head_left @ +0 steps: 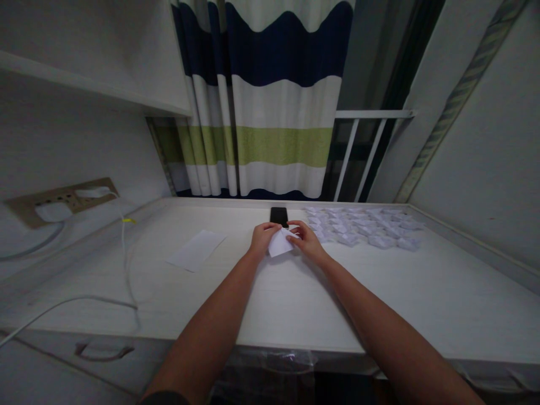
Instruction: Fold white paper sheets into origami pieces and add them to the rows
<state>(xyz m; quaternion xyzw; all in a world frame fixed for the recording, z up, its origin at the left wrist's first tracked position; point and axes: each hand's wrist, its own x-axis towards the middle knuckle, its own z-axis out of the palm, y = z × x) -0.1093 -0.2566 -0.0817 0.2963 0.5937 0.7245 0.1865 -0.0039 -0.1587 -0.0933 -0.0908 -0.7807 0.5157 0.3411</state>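
A small folded piece of white paper (279, 244) is held between my two hands over the middle of the desk. My left hand (263, 236) pinches its upper left edge. On the other side, my right hand (307, 241) grips the right edge, thumb in front and the forefinger raised a little above it. Just behind my fingertips lies a black phone-like rectangle (279, 216). Flat on the desk to the left are white paper sheets (197, 250). Several folded white paper pieces (358, 226) sit in rows to the right of my right hand.
The white desk (295, 315) runs back to a striped curtain (287, 112) and a window railing (371, 115). A white cable (124, 247) hangs from the wall socket (63, 199) and crosses the desk's left side. Drawer handles (103, 353) line the front edge.
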